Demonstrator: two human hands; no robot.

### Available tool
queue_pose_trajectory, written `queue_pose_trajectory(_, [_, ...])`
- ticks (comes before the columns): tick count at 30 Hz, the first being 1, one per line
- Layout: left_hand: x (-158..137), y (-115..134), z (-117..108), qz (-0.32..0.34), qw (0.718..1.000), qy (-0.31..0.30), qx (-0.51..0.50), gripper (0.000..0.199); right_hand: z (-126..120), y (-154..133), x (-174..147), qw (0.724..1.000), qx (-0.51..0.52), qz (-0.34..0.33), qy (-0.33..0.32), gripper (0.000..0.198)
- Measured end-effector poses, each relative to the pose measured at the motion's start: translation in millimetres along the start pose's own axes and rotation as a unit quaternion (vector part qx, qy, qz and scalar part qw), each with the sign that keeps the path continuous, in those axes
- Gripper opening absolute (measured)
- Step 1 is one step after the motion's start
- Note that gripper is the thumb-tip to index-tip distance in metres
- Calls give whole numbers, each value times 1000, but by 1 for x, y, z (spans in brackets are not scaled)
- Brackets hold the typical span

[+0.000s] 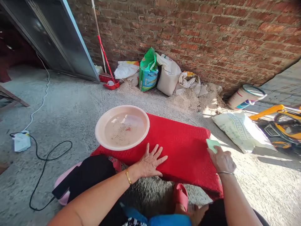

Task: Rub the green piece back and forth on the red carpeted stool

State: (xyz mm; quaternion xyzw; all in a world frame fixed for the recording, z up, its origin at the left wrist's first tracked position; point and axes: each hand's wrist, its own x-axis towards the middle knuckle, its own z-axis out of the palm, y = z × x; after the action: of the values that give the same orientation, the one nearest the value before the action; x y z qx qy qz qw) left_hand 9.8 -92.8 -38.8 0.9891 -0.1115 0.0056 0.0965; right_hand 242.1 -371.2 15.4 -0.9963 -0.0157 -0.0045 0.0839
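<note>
A red cloth-covered bench (178,135) stands low before me. On its near side my left hand (151,161) lies flat with fingers spread, holding nothing. Close by at the left end sits a pale pink basin (100,133), with cloudy water and dark specks inside. At the bench's right edge my right hand (222,160) is closed on a light green flat block (213,144). Its far part shows beyond the fingers; the rest is hidden, and its exact kind is unclear.
Several sacks, among them a green bag (148,77) and a white sack (168,77), lean at the brick wall (188,31) beside a red dustpan (110,84). A bucket (245,97), yellow machine (288,121) and flat sack (243,130) lie right. A black cable (43,160) crosses the left floor.
</note>
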Motion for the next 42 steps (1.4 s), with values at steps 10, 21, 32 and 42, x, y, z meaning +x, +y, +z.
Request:
queue_pose_trajectory(10, [4,-1,0,0,1000,-5,-22,84,47,-114,-50,934,230,-274,-27,43])
queue_pose_trajectory(21, [3,-1,0,7,1000,2,7,83,44,-31,-6,975,137,-172,31,53])
queue_pose_trajectory(32, [3,0,4,11,999,13,44,84,21,-40,-8,974,170,-123,82,57])
queue_pose_trajectory(42, [3,-3,6,12,999,10,41,84,48,-131,-67,919,74,-384,48,37])
